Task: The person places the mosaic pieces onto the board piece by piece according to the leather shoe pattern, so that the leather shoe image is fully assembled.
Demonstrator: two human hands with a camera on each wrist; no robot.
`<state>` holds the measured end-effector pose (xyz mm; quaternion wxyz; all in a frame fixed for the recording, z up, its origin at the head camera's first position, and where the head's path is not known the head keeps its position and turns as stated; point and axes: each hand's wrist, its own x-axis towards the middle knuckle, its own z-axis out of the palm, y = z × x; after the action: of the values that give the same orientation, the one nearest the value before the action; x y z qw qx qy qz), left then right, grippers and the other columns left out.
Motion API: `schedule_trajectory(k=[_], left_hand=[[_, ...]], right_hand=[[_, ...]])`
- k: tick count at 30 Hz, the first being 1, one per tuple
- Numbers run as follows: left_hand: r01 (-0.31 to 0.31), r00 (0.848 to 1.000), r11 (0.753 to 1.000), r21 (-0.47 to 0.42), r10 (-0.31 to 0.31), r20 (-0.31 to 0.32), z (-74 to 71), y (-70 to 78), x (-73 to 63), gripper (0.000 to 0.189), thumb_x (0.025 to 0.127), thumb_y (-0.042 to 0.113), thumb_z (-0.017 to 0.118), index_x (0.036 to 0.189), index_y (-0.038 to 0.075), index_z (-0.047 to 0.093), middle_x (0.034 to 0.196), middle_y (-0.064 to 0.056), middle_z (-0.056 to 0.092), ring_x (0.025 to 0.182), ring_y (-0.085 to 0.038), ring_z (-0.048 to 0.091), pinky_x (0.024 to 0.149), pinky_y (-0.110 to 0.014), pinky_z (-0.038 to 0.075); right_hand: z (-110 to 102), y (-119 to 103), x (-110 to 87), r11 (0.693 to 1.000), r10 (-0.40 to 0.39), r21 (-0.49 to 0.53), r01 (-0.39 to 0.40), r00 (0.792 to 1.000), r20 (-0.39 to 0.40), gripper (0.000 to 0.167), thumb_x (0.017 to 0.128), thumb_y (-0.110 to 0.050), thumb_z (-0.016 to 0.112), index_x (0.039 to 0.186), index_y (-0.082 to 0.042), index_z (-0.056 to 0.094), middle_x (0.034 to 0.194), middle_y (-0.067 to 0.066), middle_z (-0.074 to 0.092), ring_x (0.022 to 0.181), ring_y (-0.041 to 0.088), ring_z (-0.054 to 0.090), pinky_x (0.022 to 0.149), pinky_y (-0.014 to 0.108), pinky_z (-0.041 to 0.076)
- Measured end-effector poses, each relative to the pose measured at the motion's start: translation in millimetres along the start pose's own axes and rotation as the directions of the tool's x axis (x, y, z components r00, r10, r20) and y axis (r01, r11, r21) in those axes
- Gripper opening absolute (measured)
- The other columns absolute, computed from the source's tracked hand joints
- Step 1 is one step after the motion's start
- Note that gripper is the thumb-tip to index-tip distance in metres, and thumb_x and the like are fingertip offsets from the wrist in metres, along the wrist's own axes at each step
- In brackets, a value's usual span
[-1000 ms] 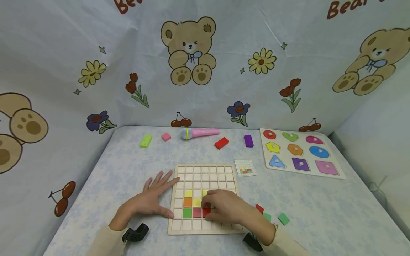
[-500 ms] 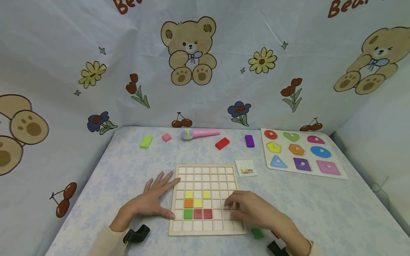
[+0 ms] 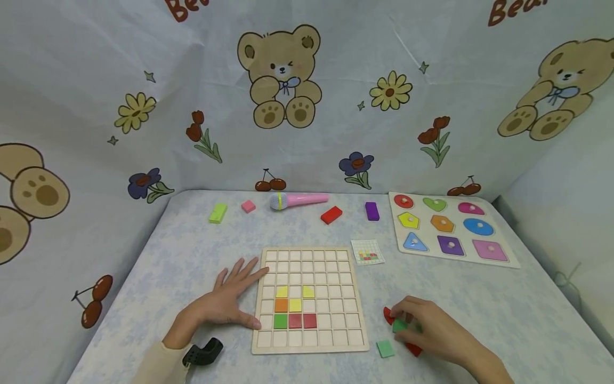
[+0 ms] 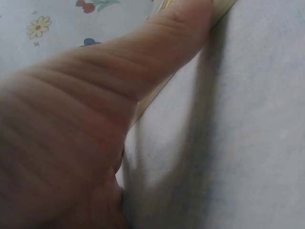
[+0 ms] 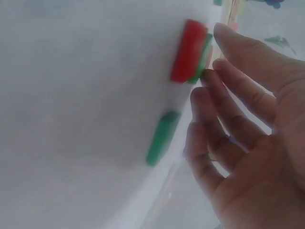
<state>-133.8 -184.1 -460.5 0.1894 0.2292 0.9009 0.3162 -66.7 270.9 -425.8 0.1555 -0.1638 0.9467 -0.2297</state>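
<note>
A wooden grid board (image 3: 307,266) lies on the table with several yellow, orange, green and red square tiles (image 3: 281,305) in its cells. My left hand (image 3: 220,301) rests at the board's left edge, fingers spread, the thumb touching the frame. Right of the board, my right hand (image 3: 434,328) hovers over loose tiles, its fingers slightly bent. Near its fingertips are a red tile (image 3: 387,314) and a green tile (image 3: 398,326). Another red tile (image 5: 188,52) shows beside the thumb in the right wrist view, and nothing appears between the fingers there. One green tile (image 3: 385,349) lies nearer the board.
A small printed pattern card (image 3: 368,252) lies by the board's upper right corner. Beyond are a shape puzzle (image 3: 455,229), a pink toy microphone (image 3: 299,200), and green (image 3: 218,213), pink (image 3: 248,206), red (image 3: 331,215) and purple (image 3: 372,211) blocks. A bear-print cloth hangs behind.
My right hand has moved right, off the board to the loose tiles, leaving a red tile in the grid. The left hand has stayed at the board's edge.
</note>
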Motion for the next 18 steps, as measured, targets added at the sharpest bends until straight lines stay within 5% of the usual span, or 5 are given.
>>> schedule_trajectory(k=[5,18], left_hand=[[0.001,1.0,1.0,-0.005,-0.001,-0.001,-0.4,-0.4,-2.7,0.116,0.066,0.055,0.089,0.16,0.023,0.028,0.17,-0.012,0.004,0.153,-0.043,-0.012,0.114,-0.069,-0.011],[0.019,1.0,1.0,0.006,-0.019,0.008,-0.9,1.4,-0.8,0.116,0.067,0.055,0.088,0.16,0.025,0.027,0.17,-0.011,0.002,0.154,-0.042,-0.013,0.115,-0.069,-0.011]], right_hand=[[2,7,-4.7,0.999,0.036,-0.009,-0.036,0.999,0.007,0.028,0.079,-0.034,0.085,0.102,-0.025,0.072,0.089,-0.018,0.061,0.075,0.0,0.05,0.068,0.02,0.051],[2,5,-5.7,1.0,-0.018,-0.003,0.018,1.0,-0.026,0.02,0.084,-0.031,0.081,0.101,-0.029,0.071,0.093,-0.019,0.061,0.077,-0.001,0.051,0.068,0.02,0.051]])
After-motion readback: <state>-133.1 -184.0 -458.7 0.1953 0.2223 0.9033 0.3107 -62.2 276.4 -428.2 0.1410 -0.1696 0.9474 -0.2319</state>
